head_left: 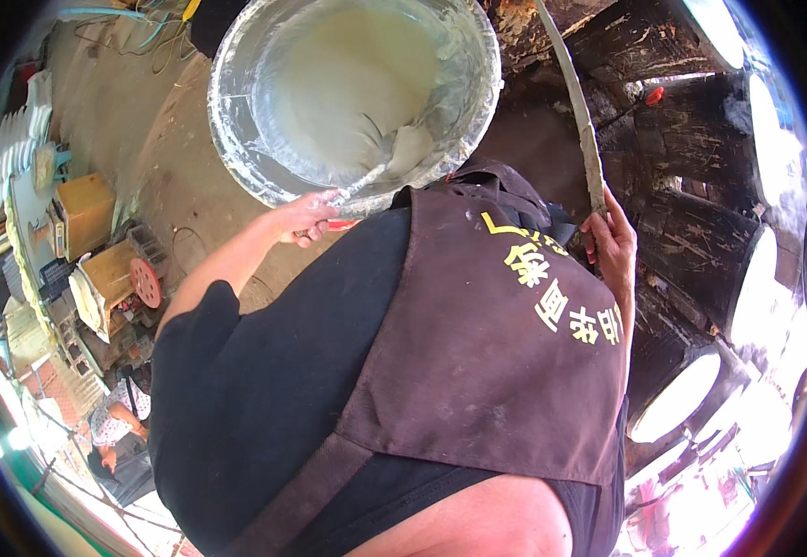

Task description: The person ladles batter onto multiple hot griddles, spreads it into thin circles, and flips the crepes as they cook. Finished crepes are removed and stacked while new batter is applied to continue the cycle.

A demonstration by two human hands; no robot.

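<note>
A large tub (227, 121) stands in front of me, its rim smeared white, with cloudy pale liquid (348, 74) inside. My left hand (303, 219) is at the tub's near rim, closed around the whitish handle of a ladle (366, 178). The ladle's bowl dips into the liquid near the tub's right side. Farther right, my right hand (613, 239) grips the lower end of a long, narrow, pale grey strip (578, 97). That strip rises past the tub's right side to the top of the view; its material I cannot make out.
Dark, blackened containers (691, 130) with white round tops line the right side, with whitish haze around them. At left are a red wheel (145, 282), wooden boxes (88, 215) and stacked white pieces (13, 148). Another person (120, 418) is at lower left. Cables lie upper left.
</note>
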